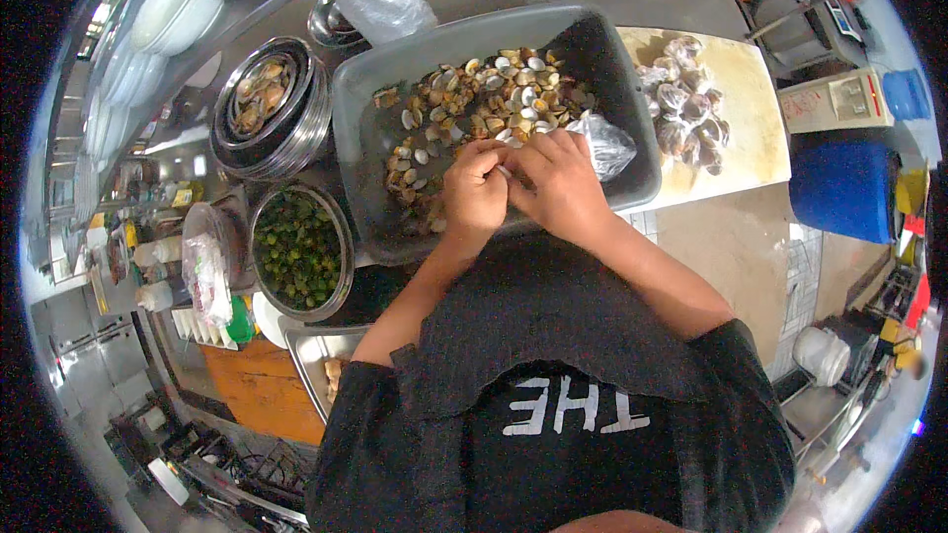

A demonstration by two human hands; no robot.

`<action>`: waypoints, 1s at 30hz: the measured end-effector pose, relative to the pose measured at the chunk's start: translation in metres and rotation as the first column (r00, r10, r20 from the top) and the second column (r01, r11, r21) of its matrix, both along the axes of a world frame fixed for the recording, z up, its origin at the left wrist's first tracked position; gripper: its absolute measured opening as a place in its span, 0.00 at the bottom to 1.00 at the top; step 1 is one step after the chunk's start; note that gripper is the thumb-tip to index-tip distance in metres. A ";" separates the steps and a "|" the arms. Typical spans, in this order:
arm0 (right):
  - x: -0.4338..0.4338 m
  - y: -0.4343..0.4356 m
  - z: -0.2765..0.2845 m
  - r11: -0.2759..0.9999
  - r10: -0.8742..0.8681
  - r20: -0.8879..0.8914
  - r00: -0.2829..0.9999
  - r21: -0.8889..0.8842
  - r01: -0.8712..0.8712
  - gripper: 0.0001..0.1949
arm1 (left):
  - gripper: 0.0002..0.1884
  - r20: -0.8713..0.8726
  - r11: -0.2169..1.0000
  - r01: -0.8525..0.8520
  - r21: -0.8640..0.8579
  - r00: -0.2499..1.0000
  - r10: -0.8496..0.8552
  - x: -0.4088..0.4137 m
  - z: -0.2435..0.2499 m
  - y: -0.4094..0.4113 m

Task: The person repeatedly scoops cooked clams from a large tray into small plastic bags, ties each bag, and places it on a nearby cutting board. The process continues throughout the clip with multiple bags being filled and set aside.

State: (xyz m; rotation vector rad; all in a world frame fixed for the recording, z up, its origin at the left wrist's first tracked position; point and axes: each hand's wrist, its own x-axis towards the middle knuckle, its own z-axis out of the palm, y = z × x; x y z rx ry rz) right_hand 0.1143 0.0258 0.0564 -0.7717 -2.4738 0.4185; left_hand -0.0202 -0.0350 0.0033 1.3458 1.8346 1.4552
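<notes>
My left hand [476,188] and my right hand [561,181] meet over the near side of a grey plastic tub [355,185]. Fingers of both are closed on what looks like the gathered neck of a clear plastic bag [609,149]. The bag's body bulges out just beyond my right hand, inside the tub; its contents are hard to make out. A small whitish tip shows between the two hands. Clams [511,92] in their shells, brown and white, lie across the tub's floor. My hands hide some of those nearest me.
On a cutting board [752,111] at right sits a heap of filled plastic bags [689,103]. Left of the tub are stacked metal bowls [315,129], shellfish [259,96] in the top one, and a bowl of green vegetable pieces [300,248]. Behind stands a plastic-wrapped bundle [381,3].
</notes>
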 end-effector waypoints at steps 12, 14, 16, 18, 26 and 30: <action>-0.003 0.019 -0.013 0.998 -0.045 0.048 0.998 0.054 0.043 0.13 | 0.36 0.503 0.786 0.597 -0.159 0.735 -0.456 -0.048 0.012 0.007; 0.002 0.013 -0.017 0.998 0.049 0.017 0.999 0.049 -0.050 0.15 | 0.36 0.629 0.795 0.591 -0.136 0.672 -0.391 -0.048 0.015 0.002; 0.002 0.007 -0.015 0.989 0.138 -0.061 0.989 0.061 -0.134 0.15 | 0.35 0.728 0.859 0.512 -0.012 0.593 -0.344 -0.044 -0.002 -0.005; 0.004 0.004 -0.018 0.992 0.121 -0.025 0.992 0.032 -0.120 0.13 | 0.31 0.792 0.925 0.369 0.085 0.539 -0.288 -0.033 -0.038 -0.009; 0.011 -0.001 -0.029 0.967 0.092 0.101 0.991 -0.247 -0.065 0.08 | 0.27 0.559 0.968 0.150 -0.201 0.829 -0.013 0.002 -0.042 -0.017; 0.006 -0.003 -0.027 0.559 0.025 0.142 0.990 -0.823 0.104 0.08 | 0.26 0.437 0.959 0.138 -0.247 0.900 -0.017 0.007 -0.039 -0.018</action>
